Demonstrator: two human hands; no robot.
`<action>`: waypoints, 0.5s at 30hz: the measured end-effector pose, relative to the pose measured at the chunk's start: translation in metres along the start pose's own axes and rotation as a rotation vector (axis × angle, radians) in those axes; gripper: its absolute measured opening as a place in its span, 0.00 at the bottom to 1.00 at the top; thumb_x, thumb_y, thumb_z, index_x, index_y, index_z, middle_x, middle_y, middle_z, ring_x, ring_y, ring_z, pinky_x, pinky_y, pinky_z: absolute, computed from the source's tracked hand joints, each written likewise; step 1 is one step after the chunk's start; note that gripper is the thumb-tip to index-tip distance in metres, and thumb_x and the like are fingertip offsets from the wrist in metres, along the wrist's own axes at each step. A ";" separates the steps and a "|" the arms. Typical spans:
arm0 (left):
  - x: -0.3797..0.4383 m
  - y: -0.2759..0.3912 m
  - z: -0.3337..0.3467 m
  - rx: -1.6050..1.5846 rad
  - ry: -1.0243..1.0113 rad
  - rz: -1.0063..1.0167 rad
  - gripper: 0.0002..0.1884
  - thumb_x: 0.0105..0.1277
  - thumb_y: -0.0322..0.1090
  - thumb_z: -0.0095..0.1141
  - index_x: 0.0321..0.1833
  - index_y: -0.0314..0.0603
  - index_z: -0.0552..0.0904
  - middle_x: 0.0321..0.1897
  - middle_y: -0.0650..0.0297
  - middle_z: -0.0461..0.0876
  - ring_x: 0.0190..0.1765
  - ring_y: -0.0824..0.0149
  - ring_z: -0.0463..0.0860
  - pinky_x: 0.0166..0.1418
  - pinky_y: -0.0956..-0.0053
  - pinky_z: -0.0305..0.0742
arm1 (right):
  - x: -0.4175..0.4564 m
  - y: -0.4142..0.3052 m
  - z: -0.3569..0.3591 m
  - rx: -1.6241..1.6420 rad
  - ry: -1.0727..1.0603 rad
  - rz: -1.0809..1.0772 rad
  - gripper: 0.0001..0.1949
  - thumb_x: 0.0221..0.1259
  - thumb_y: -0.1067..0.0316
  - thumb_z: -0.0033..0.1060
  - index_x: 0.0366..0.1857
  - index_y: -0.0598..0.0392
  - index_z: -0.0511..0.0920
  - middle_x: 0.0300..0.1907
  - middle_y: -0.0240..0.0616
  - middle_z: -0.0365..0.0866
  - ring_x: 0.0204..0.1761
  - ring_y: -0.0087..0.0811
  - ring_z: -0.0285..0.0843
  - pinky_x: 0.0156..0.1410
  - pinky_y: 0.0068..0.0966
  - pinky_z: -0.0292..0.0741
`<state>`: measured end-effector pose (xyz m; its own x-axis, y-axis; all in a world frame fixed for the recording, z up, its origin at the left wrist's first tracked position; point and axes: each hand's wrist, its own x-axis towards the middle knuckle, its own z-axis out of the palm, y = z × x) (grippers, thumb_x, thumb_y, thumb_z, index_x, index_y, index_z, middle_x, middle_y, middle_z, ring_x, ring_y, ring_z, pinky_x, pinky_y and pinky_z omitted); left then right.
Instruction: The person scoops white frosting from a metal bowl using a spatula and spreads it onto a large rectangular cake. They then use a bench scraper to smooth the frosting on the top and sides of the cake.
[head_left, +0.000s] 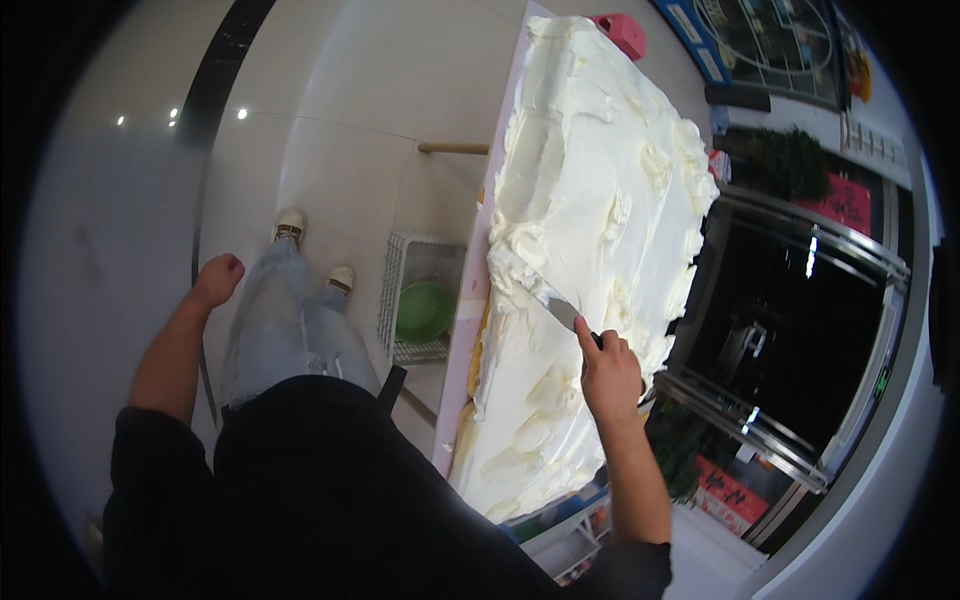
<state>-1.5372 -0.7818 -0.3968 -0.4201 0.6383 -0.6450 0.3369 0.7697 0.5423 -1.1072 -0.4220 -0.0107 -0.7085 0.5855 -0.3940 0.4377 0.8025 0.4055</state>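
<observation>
A very large rectangular slab cake (585, 202) lies to my right on a pale pink board (459, 360), covered in thick white cream with ridges and lumps. My right hand (611, 375) grips the black handle of a metal icing spatula (561, 311), index finger laid along it. The spatula's far end is buried in a mound of cream (517, 262) at the cake's near long edge. Below that mound, yellow sponge (474, 367) shows along the side. My left hand (219, 280) hangs over the floor beside my leg, fingers curled, with nothing visible in it.
A white plastic basket (388, 300) holding a green bowl (424, 311) stands on the floor beside the board. A wooden leg (454, 148) juts out from under the board. A pink stool (622, 36) is at the far end. Glass doors (787, 322) and green plants (787, 161) lie beyond the cake.
</observation>
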 end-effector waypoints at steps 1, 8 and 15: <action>-0.010 -0.002 0.005 -0.030 0.020 -0.024 0.16 0.67 0.42 0.55 0.43 0.32 0.83 0.43 0.43 0.85 0.48 0.44 0.83 0.55 0.56 0.77 | 0.009 0.001 -0.006 -0.082 0.017 -0.074 0.29 0.56 0.74 0.60 0.65 0.37 0.78 0.36 0.37 0.74 0.36 0.38 0.76 0.38 0.35 0.75; -0.078 -0.055 0.064 -0.119 0.029 -0.138 0.16 0.68 0.41 0.53 0.44 0.32 0.83 0.42 0.44 0.85 0.48 0.44 0.83 0.55 0.56 0.76 | 0.087 -0.006 -0.049 -0.383 0.100 -0.357 0.22 0.59 0.69 0.54 0.60 0.51 0.78 0.36 0.34 0.74 0.39 0.34 0.75 0.42 0.31 0.71; -0.112 -0.107 0.095 -0.178 0.052 -0.200 0.15 0.68 0.41 0.55 0.41 0.33 0.83 0.40 0.46 0.85 0.47 0.45 0.83 0.53 0.56 0.76 | 0.120 -0.010 -0.055 -0.357 -0.210 -0.237 0.15 0.63 0.69 0.52 0.53 0.50 0.79 0.34 0.40 0.78 0.37 0.42 0.82 0.39 0.37 0.80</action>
<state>-1.4462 -0.9345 -0.4330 -0.5073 0.4689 -0.7230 0.0918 0.8636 0.4957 -1.2269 -0.3665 -0.0167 -0.6223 0.4312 -0.6533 0.0343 0.8488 0.5276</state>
